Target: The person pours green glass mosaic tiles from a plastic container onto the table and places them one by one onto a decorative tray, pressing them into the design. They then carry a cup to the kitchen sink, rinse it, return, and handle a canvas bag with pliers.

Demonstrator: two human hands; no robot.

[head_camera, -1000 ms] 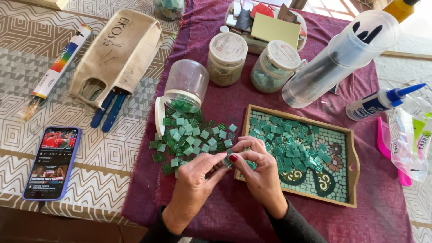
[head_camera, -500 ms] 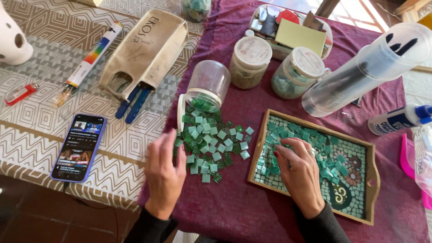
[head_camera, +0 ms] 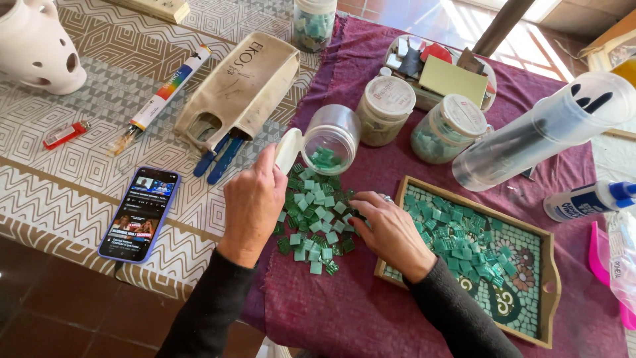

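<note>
**Both hands now meet at the tile pile**

Since half a second ago, the right hand has left the mosaic tray for the green tiles, fingertips pinching there; whether on a tile, I cannot tell. The left hand rests open-palmed beside the tipped jar, on the maroon cloth.

The right hand left the mosaic tray for the green tiles.

One head-worn view looks steeply down from above and just behind the person's forearms, close over the table, facing away from the body; the maroon cloth fills the centre and right
</note>
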